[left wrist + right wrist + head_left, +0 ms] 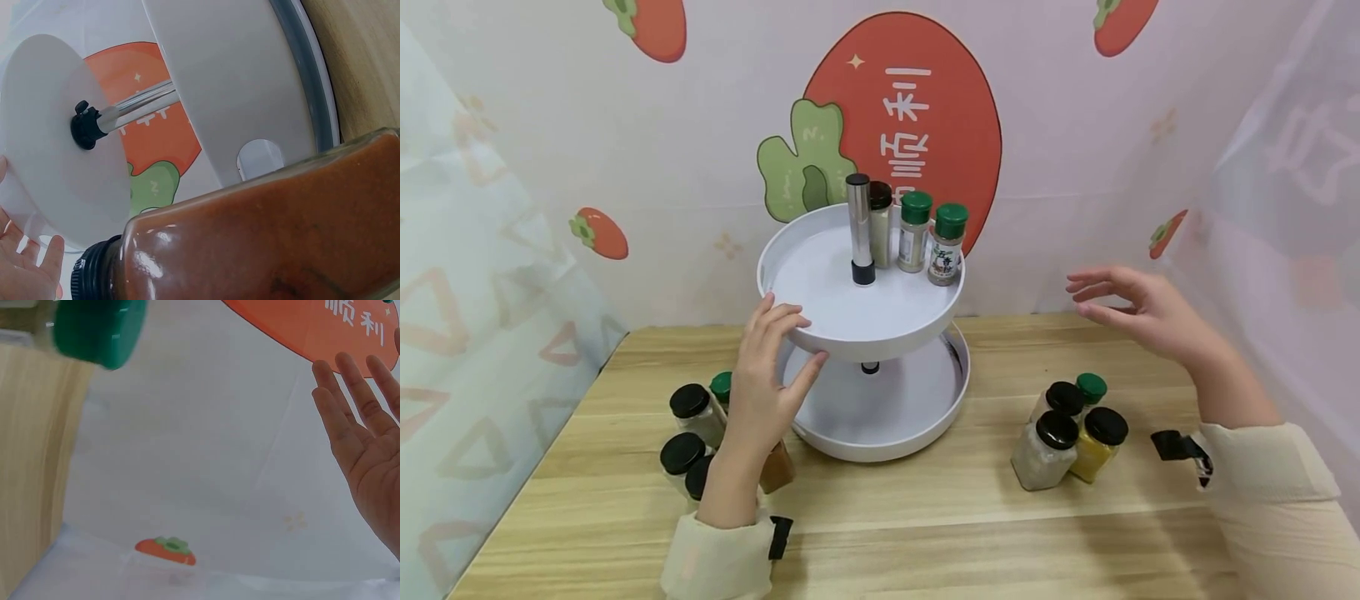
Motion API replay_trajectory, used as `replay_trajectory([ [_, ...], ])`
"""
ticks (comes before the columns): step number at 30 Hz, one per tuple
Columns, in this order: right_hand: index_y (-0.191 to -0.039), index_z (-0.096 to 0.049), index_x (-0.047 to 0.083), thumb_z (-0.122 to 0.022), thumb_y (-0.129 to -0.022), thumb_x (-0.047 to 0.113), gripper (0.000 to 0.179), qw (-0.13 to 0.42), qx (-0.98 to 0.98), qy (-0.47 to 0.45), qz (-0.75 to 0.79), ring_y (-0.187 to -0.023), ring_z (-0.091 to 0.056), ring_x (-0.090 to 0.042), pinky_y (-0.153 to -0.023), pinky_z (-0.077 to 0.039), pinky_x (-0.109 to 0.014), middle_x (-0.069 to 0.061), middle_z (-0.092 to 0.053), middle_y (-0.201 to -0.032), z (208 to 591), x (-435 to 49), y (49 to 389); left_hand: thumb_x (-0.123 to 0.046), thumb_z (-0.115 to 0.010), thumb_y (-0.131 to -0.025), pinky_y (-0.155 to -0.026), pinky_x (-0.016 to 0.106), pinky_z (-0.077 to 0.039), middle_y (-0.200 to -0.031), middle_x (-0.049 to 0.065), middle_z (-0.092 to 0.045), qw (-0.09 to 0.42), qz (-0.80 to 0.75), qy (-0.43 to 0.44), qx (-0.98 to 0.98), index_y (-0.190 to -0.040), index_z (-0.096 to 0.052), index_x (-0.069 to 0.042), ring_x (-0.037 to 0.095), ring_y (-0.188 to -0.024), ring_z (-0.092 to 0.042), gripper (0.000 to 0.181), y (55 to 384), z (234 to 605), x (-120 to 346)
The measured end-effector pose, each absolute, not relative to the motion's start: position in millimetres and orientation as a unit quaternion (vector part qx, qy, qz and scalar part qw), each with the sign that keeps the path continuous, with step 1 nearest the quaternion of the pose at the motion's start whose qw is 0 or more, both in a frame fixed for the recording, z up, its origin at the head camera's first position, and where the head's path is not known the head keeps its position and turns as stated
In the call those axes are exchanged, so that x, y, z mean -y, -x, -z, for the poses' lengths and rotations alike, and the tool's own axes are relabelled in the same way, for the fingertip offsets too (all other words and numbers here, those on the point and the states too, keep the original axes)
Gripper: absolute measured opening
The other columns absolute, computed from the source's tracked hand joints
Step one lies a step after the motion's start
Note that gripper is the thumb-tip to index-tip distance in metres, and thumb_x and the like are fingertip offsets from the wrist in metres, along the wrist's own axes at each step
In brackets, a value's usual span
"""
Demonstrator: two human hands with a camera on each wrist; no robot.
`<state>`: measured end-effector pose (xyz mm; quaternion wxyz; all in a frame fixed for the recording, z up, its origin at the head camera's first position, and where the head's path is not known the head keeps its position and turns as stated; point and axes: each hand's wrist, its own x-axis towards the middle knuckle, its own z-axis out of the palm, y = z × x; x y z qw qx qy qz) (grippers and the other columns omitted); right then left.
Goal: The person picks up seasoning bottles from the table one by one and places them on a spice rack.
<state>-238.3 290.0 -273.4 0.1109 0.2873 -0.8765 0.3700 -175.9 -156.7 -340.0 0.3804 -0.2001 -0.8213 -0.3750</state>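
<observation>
A white two-tier turntable rack stands on the table, its upper tray [820,300] above a lower tray [880,417]. My left hand [767,367] is at the near-left rim of the upper tray, fingers spread, fingertips over the rim and thumb low along its outer side. Three spice jars stand on the upper tray's right side behind the silver post [860,225]: one black-capped jar [880,237] and two green-capped jars [913,233]. My right hand [1138,308] hovers in the air right of the rack, fingers loosely extended, holding nothing.
Right of the rack, a cluster of jars holds a white-filled jar [1041,458], a yellow one [1093,454] and others. More jars [700,417] stand at the left, partly behind my left forearm, including a reddish-brown one [269,219]. A printed cloth [700,150] hangs behind the table.
</observation>
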Motion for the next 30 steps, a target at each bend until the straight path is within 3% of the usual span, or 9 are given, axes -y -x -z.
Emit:
replay_trajectory([
  [13, -0.125, -0.062, 0.000, -0.064, -0.089, -0.010, 0.037, 0.120, 0.870, -0.271, -0.394, -0.104, -0.063, 0.009, -0.084, -0.051, -0.003, 0.024, -0.065, -0.116, 309.1, -316.3, 198.3, -0.005, -0.078, -0.084, -0.125, 0.051, -0.025, -0.136, 0.013, -0.056, 0.382, 0.378, 0.203, 0.818, -0.121, -0.059, -0.003, 0.033, -0.148, -0.031, 0.041, 175.6, 340.7, 156.5],
  [21, -0.128, -0.060, 0.001, -0.067, -0.087, -0.009, 0.043, 0.081, 0.868, -0.283, -0.399, -0.110, -0.060, 0.007, -0.090, -0.049, -0.004, 0.016, -0.065, -0.122, 333.3, -329.4, 184.5, -0.005, -0.078, -0.084, -0.124, 0.052, -0.026, -0.135, 0.014, -0.057, 0.383, 0.378, 0.205, 0.818, -0.120, -0.059, -0.003, 0.035, -0.148, -0.032, 0.041, 176.3, 340.1, 156.7],
  [30, -0.124, -0.062, -0.001, -0.071, -0.086, -0.005, 0.039, 0.062, 0.878, -0.267, -0.392, -0.108, -0.060, 0.008, -0.089, -0.048, -0.003, 0.012, -0.069, -0.116, 346.1, -335.9, 174.8, -0.006, -0.078, -0.084, -0.125, 0.051, -0.025, -0.136, 0.013, -0.056, 0.381, 0.378, 0.203, 0.819, -0.120, -0.059, -0.003, 0.032, -0.149, -0.031, 0.041, 176.5, 341.5, 156.8],
])
